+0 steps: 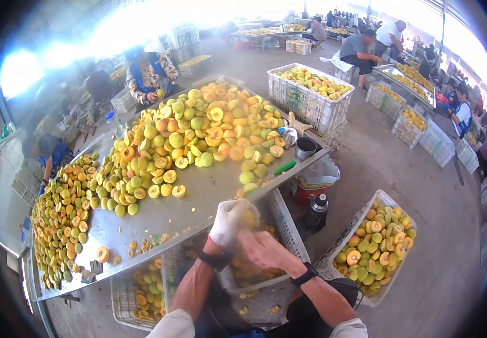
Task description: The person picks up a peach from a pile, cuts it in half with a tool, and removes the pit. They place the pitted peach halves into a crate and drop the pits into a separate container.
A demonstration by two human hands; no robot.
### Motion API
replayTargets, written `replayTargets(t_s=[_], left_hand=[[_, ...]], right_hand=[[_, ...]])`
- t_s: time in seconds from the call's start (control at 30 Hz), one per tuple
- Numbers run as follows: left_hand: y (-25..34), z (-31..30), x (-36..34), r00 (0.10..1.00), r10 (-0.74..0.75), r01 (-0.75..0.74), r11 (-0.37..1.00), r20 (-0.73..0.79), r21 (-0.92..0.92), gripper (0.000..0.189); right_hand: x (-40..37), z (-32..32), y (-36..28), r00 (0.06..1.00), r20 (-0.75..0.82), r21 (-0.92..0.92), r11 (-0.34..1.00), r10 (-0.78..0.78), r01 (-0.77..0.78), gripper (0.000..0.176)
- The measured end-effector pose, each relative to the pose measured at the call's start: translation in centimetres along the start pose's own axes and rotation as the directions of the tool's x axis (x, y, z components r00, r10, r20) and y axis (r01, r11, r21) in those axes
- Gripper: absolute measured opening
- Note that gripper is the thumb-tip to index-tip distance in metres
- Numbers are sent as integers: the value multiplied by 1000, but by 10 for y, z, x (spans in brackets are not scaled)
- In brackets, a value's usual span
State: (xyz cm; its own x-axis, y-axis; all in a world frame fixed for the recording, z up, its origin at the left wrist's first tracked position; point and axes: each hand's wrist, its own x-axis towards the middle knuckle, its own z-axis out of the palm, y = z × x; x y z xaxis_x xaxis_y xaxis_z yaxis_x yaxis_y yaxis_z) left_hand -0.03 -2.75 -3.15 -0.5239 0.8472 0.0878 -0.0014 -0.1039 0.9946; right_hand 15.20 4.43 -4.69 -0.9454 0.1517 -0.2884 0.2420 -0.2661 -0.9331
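Observation:
My left hand [227, 223], in a white glove, is closed around a yellow peach [249, 218] over the table's near edge. My bare right hand [269, 251] is just beside it, fingers bent toward the glove; blur hides their tips and anything between them. Below both hands stands a white plastic crate [290, 225] with fruit pieces inside. On the metal table [198, 194] lies a large heap of yellow-green peaches [178, 127], some whole and some cut open. A green-handled tool [284, 168] rests near the table's right corner.
A dark cup [306, 147] stands at the table corner, with a black thermos [317, 211] on the floor below. Crates of peaches stand at right [374, 248], behind the table [311, 98] and under its near edge [142, 298]. A person [149, 76] sits across the table.

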Motion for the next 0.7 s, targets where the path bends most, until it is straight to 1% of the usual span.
replayTargets(t_s=[0.07,0.1,0.17,0.2,0.27,0.37,0.4,0.43,0.47,0.5,0.57,0.6,0.63,0.67,0.7], left_hand=[[-6,-3,3,999,-1,3,1000,50,-31,44],[-8,-3,4,997,-2,6,999,76,-45,45],[-10,1,6,998,-25,30,994,56,-107,46],[-11,2,7,998,-38,44,989,44,-140,46],[-15,3,10,999,-40,44,985,29,-165,49],[-31,5,17,997,-70,61,972,-31,-227,51],[-36,6,20,995,-84,68,966,-54,-251,51],[-41,4,24,990,-133,101,910,-51,-402,50],[-46,2,27,982,-182,130,828,-41,-545,50],[-43,3,27,973,-230,153,722,-27,-674,49],[-37,-1,26,952,-261,100,765,-163,-637,48],[-33,-4,25,932,-275,80,789,-234,-609,47],[-31,-11,22,937,-214,35,843,-275,-536,48],[-28,-18,20,937,-151,-10,889,-314,-457,49],[-21,-21,16,919,-101,-59,921,-381,-386,50]], right_hand=[[-3,-2,-2,1000,-5,-13,1000,8,-8,50],[-4,-2,-2,1000,9,43,999,30,-30,50],[-4,-6,-3,997,37,147,987,63,-68,49],[-3,-4,-1,999,-1,137,990,35,-34,49],[2,2,7,997,-75,110,994,-18,26,49],[7,3,14,968,-202,-125,984,-147,124,47],[10,4,16,912,-244,-269,927,-329,262,45],[13,5,18,826,-257,-414,829,-503,376,42],[13,5,20,715,-237,-552,697,-658,458,40],[10,4,19,691,-211,-618,642,-691,453,38],[1,1,19,659,-142,-720,534,-738,443,34],[-2,-3,21,746,-115,-793,513,-655,328,34],[-4,-13,21,819,-100,-857,468,-565,217,34],[-7,-18,23,851,-118,-888,437,-512,140,34],[-9,-24,25,879,-136,-915,397,-458,66,35]])
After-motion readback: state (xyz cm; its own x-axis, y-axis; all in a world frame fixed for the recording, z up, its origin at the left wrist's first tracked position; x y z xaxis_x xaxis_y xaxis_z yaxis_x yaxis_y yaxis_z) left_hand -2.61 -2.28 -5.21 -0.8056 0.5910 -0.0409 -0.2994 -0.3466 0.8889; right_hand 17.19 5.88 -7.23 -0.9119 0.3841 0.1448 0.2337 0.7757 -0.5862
